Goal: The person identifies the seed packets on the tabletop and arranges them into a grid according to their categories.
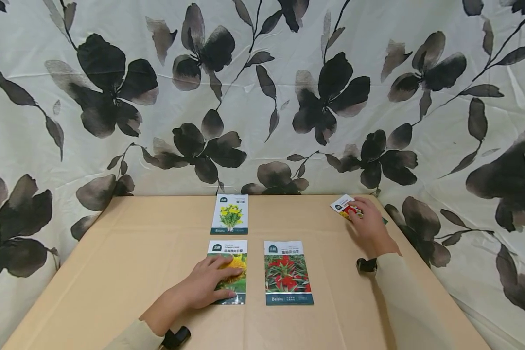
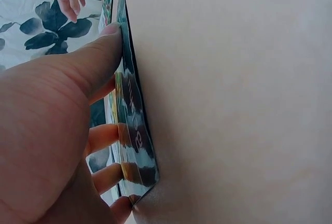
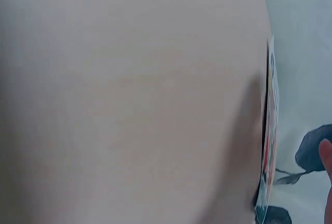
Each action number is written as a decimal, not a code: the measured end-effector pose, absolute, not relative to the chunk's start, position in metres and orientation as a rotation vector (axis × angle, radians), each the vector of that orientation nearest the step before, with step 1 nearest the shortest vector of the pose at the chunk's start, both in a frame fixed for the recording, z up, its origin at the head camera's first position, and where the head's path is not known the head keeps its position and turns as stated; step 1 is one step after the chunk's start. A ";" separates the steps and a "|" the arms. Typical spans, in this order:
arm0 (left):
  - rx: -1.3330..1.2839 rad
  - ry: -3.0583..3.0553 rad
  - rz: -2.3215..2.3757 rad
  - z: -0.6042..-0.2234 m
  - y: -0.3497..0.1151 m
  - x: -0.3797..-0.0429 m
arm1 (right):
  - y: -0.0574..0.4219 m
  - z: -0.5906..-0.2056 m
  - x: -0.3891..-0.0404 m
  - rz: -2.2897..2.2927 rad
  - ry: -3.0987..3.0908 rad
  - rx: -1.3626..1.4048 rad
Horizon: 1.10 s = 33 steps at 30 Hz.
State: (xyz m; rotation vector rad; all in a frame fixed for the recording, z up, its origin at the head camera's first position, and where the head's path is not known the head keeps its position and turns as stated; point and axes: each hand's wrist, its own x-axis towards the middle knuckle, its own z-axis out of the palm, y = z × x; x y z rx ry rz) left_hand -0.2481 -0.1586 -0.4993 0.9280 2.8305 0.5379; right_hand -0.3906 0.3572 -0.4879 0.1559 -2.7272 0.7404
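Observation:
My left hand [image 1: 205, 282] rests across a seed packet with a yellow flower picture [image 1: 238, 291], its fingers extended over the front and partly hiding it. In the left wrist view, the fingertips touch this packet's glossy surface [image 2: 137, 115], and its lower edge stands slightly off the table. At the far right, my right hand [image 1: 371, 223] reaches over a smaller-looking, tilted seed packet with red and yellow on it [image 1: 342, 204], covering much of it. The right wrist view shows that packet edge-on [image 3: 270, 130], with a fingertip [image 3: 327, 156] apart from it.
A packet with yellow flowers [image 1: 229, 214] lies at the table's back edge, above the left hand's packet. One with red flowers [image 1: 288, 272] lies between the hands. The light tan table [image 1: 157, 233] backs onto a floral cloth [image 1: 267, 97].

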 end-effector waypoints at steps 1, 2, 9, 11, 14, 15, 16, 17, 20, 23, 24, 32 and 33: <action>0.926 2.830 0.537 -0.499 -0.159 -0.248 | 0.359 -0.487 -0.392 0.735 -2.736 0.143; 0.926 2.829 0.539 -0.500 -0.159 -0.248 | 0.360 -0.485 -0.392 0.724 -2.743 0.139; 0.919 2.819 0.540 -0.496 -0.159 -0.246 | 0.369 -0.480 -0.401 0.654 -2.797 0.116; 0.915 2.817 0.537 -0.495 -0.159 -0.245 | 0.372 -0.481 -0.403 0.631 -2.835 0.091; 0.921 2.816 0.534 -0.495 -0.159 -0.246 | 0.378 -0.485 -0.408 0.590 -2.904 0.050; 0.924 2.816 0.532 -0.495 -0.159 -0.246 | 0.380 -0.487 -0.410 0.577 -2.930 0.034; 0.927 2.815 0.533 -0.495 -0.159 -0.246 | 0.382 -0.488 -0.412 0.564 -2.952 0.027; 0.929 2.814 0.533 -0.495 -0.159 -0.246 | 0.384 -0.490 -0.413 0.555 -2.973 0.023; 0.927 2.810 0.532 -0.496 -0.159 -0.246 | 0.389 -0.494 -0.415 0.539 -3.012 0.026; 0.917 2.804 0.530 -0.497 -0.159 -0.246 | 0.392 -0.497 -0.415 0.534 -3.018 0.037; 0.914 2.803 0.530 -0.497 -0.159 -0.246 | 0.393 -0.498 -0.414 0.535 -3.016 0.040; 0.899 2.805 0.541 -0.497 -0.159 -0.247 | 0.391 -0.498 -0.415 0.500 -3.053 0.010; 0.896 2.807 0.542 -0.498 -0.159 -0.247 | 0.390 -0.497 -0.415 0.499 -3.056 0.006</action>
